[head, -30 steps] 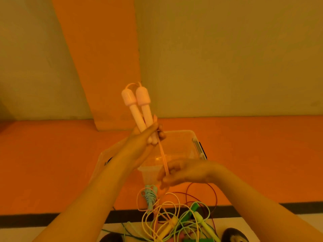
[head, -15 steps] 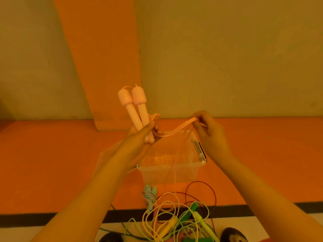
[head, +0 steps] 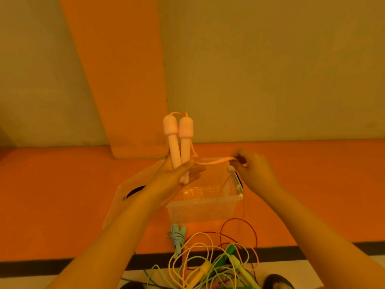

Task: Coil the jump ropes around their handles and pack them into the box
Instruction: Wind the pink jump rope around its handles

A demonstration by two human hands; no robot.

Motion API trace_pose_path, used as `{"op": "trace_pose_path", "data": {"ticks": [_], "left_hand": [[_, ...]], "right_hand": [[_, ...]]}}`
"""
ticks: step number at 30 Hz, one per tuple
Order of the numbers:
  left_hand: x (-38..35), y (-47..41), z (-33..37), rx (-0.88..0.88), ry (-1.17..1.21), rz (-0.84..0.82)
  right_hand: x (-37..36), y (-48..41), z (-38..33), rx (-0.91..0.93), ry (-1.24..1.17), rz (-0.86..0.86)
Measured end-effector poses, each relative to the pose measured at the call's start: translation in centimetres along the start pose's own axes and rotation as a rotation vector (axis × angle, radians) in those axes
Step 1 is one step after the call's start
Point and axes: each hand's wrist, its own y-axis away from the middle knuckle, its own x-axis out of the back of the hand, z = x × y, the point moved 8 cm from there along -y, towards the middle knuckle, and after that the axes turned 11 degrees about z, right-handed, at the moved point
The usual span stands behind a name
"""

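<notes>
- The left hand [head: 175,178] is curled around the lower ends of two pale pink plastic jump-rope handles [head: 176,142]. It holds them side by side and nearly upright, with their rounded caps on top.
- The right hand [head: 253,171] is to the right at about the same height. Its fingertips pinch the flat pink cord [head: 214,161] of that same rope.
- The cord runs almost level from the handles, just above the left hand's fingers, across to the right hand. Short loops of it also show at the caps.
- Below and between the hands, an open clear plastic box [head: 200,209] stands on the orange floor [head: 52,195]. It has a white-and-black latch [head: 235,181] on its right side.
- A translucent lid [head: 118,203] with a dark clip lies to the left of the box, partly hidden by the left forearm.
- A light blue jump rope [head: 177,236], its cord already wound around its handles, lies on the floor just in front of the box.
- Nearer still is a tangle of loose jump ropes [head: 208,265] with yellow, green and pink cords. A yellow handle [head: 200,272] and a green handle [head: 230,250] lie in it.
- A thin red cord [head: 237,221] loops up from the tangle toward the box.
- A black stripe [head: 52,266] crosses the floor at the near edge, and a dark shoe tip [head: 278,281] shows at the bottom right.
- On the far side, a beige wall [head: 270,69] with a broad orange band [head: 118,80] rises from the floor.
</notes>
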Motion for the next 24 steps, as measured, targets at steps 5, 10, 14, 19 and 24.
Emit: {"op": "trace_pose_path", "data": {"ticks": [5,10,14,19,24], "left_hand": [[-0.3,0.2,-1.4,0.069,-0.059,0.015],[-1.1,0.4,-2.3,0.089,-0.190,-0.046],[-1.8,1.0,-2.6,0.137,-0.232,-0.123],[-4.1,3.4,-1.7,0.176,-0.244,-0.327],[-4.1,4.1,-0.8,0.141,-0.247,-0.306]], "right_hand": [[-3.7,2.8,1.1,-0.115,0.062,-0.564],[-3.7,2.3,-0.5,-0.075,-0.229,-0.476],[-1.2,0.4,-1.9,-0.146,-0.505,-0.199],[0.2,-0.7,-3.0,-0.222,-0.771,-0.087],[-1.3,-0.2,-4.1,-0.259,-0.929,-0.158]]}}
